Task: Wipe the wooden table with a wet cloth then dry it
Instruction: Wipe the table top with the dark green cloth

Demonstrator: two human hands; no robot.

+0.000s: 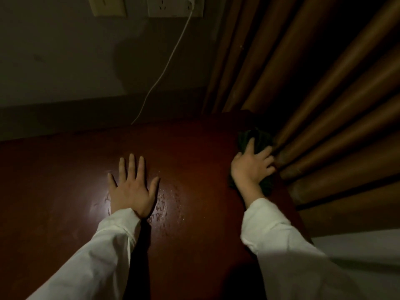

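Note:
A dark reddish wooden table (pixel 190 148) fills the lower middle of the view. My left hand (pixel 132 187) lies flat on it, fingers straight and spread. A patch of wet droplets (pixel 166 202) glistens just right of that hand. My right hand (pixel 252 167) presses down on a dark green cloth (pixel 259 137) at the table's far right edge, fingers spread over the bunched fabric. Part of the cloth is hidden under the hand. Both arms wear white sleeves.
Brown curtain folds (pixel 324 105) hang against the table's right edge, touching the cloth. A white cable (pixel 171 59) runs down from a wall socket (pixel 175 6) to behind the table. A grey wall (pixel 65 61) stands behind. The room is dim.

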